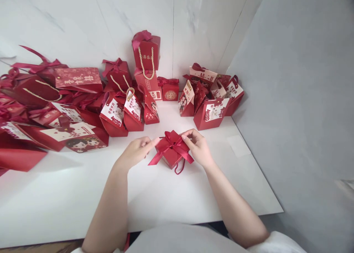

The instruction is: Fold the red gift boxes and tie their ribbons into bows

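Note:
A small red gift box (173, 157) stands on the white table in front of me, one corner pointing my way. A shiny red ribbon (172, 145) is tied in a bow across its top, with tails spreading to the left and right. My left hand (138, 149), at the box's left, pinches the ribbon at its fingertips. On the other side, my right hand (197, 146) has thumb and forefinger closed on the ribbon near the box's upper right edge. A dark red cord handle (180, 168) hangs at the near side of the box.
Many red gift boxes (80, 79) crowd the table's left and back. A tall stack with a gold cord (148, 55) leans near the tiled wall. Another cluster (211, 114) stands at the back right. A white card (238, 146) lies near the right edge, beside a grey wall (298, 98).

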The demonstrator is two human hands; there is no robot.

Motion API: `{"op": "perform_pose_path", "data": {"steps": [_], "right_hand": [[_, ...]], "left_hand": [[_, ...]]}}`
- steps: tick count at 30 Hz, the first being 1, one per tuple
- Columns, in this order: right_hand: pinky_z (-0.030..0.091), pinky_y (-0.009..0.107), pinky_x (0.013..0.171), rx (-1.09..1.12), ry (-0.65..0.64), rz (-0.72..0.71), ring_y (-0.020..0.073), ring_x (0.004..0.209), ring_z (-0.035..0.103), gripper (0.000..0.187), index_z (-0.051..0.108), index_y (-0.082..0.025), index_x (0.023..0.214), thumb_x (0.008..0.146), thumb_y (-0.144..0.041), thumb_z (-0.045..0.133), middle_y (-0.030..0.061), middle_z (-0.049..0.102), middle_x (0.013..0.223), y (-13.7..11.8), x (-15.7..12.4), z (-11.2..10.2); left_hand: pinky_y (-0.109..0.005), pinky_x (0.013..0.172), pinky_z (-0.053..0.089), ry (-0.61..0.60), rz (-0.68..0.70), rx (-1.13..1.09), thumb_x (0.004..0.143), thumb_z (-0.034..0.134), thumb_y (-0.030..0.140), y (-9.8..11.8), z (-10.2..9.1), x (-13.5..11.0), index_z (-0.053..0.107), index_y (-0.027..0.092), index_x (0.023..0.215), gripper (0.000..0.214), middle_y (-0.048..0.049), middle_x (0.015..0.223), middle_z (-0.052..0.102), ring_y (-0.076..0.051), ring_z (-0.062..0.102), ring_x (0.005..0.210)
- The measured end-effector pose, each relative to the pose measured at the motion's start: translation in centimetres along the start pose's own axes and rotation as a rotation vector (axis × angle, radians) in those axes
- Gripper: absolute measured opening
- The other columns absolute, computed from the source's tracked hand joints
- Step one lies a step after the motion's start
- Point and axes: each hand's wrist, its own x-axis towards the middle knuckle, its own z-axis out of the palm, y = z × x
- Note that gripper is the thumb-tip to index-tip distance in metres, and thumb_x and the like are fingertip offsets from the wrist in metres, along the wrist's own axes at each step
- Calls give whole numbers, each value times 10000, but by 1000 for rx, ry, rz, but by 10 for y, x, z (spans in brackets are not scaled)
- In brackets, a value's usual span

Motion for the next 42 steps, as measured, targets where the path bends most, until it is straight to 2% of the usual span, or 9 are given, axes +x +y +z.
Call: {"op": "perform_pose_path", "data": {"steps": [2, 4, 10, 16, 19, 25, 34, 39, 42], "right_hand": [[492, 274, 611, -2, 17, -4, 171, 731, 620, 247, 597, -219, 882, 897, -464, 623, 34, 669, 870, 0, 0, 1], [495, 277, 603, -12, 16, -7, 173, 733, 624, 249, 596, -220, 898, 897, -468, 620, 40, 670, 892, 0, 0, 2], [501, 370, 921, -23, -250, -60, 213, 1100, 614, 254, 556, -261, 1149, 917, -355, 598, 54, 633, 1205, -7, -1, -10], [428, 423, 1044, -6, -479, -31, 229, 1234, 535, 436, 509, -270, 1283, 858, -183, 553, 61, 545, 1361, -17, -4, -19], [464, 396, 988, -7, -436, -12, 216, 1152, 578, 412, 528, -267, 1263, 860, -182, 541, 52, 585, 1296, -14, -4, -14], [507, 324, 851, 12, -302, -3, 199, 1045, 615, 259, 593, -248, 1173, 940, -342, 529, 47, 644, 1149, -4, -3, -7], [502, 328, 889, -45, -224, -81, 193, 1035, 629, 246, 615, -251, 1147, 921, -340, 577, 44, 645, 1186, -8, -6, -1], [514, 317, 857, -68, -205, -59, 201, 1030, 639, 250, 620, -254, 1140, 953, -388, 522, 43, 665, 1175, -10, -9, 4], [498, 318, 876, -101, -177, -59, 201, 1006, 646, 262, 623, -255, 1116, 980, -420, 474, 34, 682, 1132, -11, -10, 3]], "left_hand": [[-301, 640, 416, 228, 25, -16, 859, 509, 644, 0, 6, 5, 585, 200, 739, 466, -28, 747, 628, -196, 583, 723], [-331, 784, 454, 315, 82, -82, 847, 566, 606, 2, 17, 11, 623, 208, 869, 403, -53, 951, 677, -235, 620, 937], [-345, 902, 493, 43, 261, -453, 854, 631, 393, 12, 48, 14, 623, 247, 1196, 372, -71, 1259, 645, -249, 637, 1079], [-318, 836, 522, 28, 258, -630, 827, 594, 245, 12, 50, 11, 668, 215, 1076, 262, -57, 1143, 684, -221, 656, 990], [-321, 886, 513, 65, 283, -641, 805, 575, 213, 11, 49, 13, 692, 182, 971, 205, -66, 1152, 677, -220, 646, 1026], [-364, 963, 496, 123, 260, -640, 763, 549, 192, 11, 42, 14, 691, 182, 1080, 348, -78, 1121, 713, -245, 642, 1097], [-321, 823, 523, 106, 238, -560, 825, 611, 289, 13, 43, 11, 655, 190, 937, 156, -57, 993, 700, -207, 661, 934], [-329, 894, 499, 186, 430, -349, 806, 581, 193, 15, 42, 7, 588, 188, 802, 10, -60, 1044, 669, -204, 638, 1019], [-321, 867, 479, 192, 527, -198, 769, 531, 100, 12, 37, 6, 608, 198, 864, 156, -48, 997, 673, -193, 631, 991]]}}
